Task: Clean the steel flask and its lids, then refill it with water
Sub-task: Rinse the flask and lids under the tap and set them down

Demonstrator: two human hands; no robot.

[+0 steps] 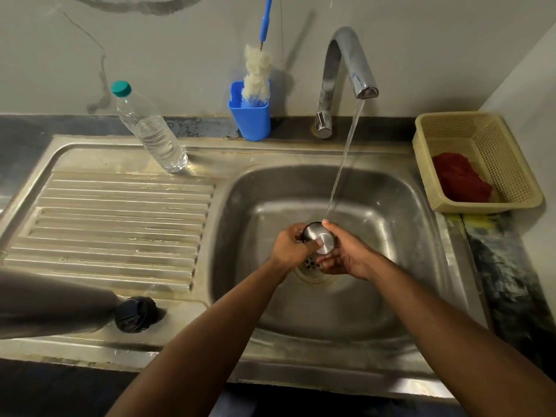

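Note:
Over the drain of the steel sink basin (391, 200), both my hands hold a round steel lid (320, 237) under the water stream. My left hand (290, 246) grips its left side with the thumb on the lid's flat face. My right hand (346, 251) cups it from the right and below, fingers curled round its edge. Water runs from the chrome tap (346, 73) onto the lid's top rim. The dark steel flask (51, 305) lies on its side at the near left of the drainboard, with a black inner lid (136, 313) at its mouth.
A clear plastic water bottle with a teal cap (150, 127) stands at the back of the drainboard (114, 224). A blue holder (249, 111) with a bottle brush (257, 76) stands by the wall. A beige basket (478, 164) holding a red cloth sits at the right.

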